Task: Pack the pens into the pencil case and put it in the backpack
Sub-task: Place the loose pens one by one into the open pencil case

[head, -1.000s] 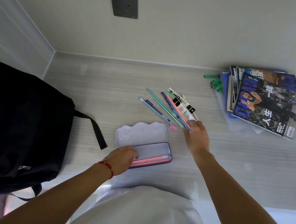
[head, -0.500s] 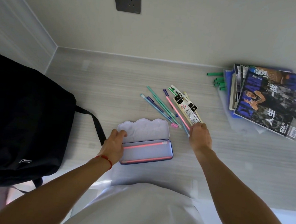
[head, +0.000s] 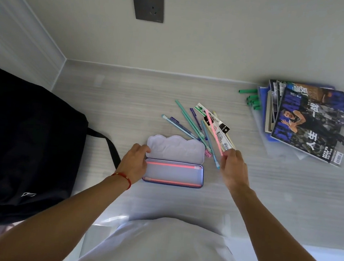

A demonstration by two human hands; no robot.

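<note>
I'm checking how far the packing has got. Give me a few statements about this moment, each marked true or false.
1. The pencil case lies open with two pink pens inside. True.
2. The right hand holds nothing. False: it pinches a pink pen by its near end.
3. The left hand rests at the case's left end. True.
4. The backpack sits to the right of the case. False: it is to the left.
5. Magazines lie stacked at the right of the desk. True.

Desk with case, pens, backpack
</note>
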